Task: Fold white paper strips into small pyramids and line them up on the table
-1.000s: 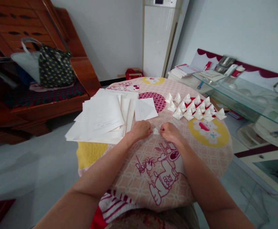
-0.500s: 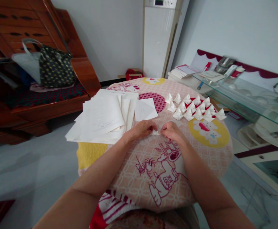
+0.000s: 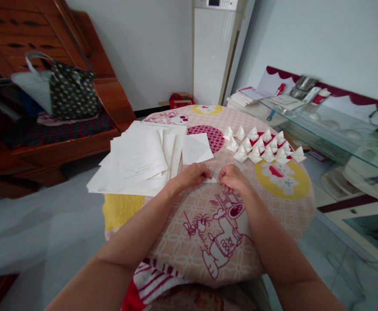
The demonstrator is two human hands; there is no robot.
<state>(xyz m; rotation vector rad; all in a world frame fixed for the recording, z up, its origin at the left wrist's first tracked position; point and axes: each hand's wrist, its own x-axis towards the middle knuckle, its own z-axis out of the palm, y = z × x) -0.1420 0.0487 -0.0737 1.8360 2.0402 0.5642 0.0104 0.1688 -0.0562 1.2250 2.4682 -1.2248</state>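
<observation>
Basically, folded paper piece [image 3: 212, 180], small & white, is on the cartoon-print tablecloth [image 3: 189, 255], btwn the person's two hands. Long axis, as far as it shows, runs L–R, hand to hand, approx. square to the person's line of sight; its straight bottom edge faces the person. Can't tell for sure which way its peak points, b/c fingers cover both ends & only a short strip shows in the middle. L hand [image 3: 193, 175], at the piece's L end: fingers curled in, tips pinched on the paper w/ hardly any gap. R hand [image 3: 234, 177], at its R end: same, thumb & fingertips drawn tog. on the paper, other fingers tucked under. Re surroundings: square sheet [image 3: 197, 148] lies flat just beyond the piece, a bit L, right up by the L hand. Paper stack [image 3: 137, 157], loose & uneven w/ faint print on top, is L of the piece, near the L wrist. Paper boats [image 3: 254, 155], in rough rows w/ peaks up, sit beyond & R of the piece, apart from it. Glass shelf [image 3: 341, 140] is well off to its R; wooden bench [image 3: 114, 97] w/ a polka-dot bag [image 3: 74, 90], well off to its L.
</observation>
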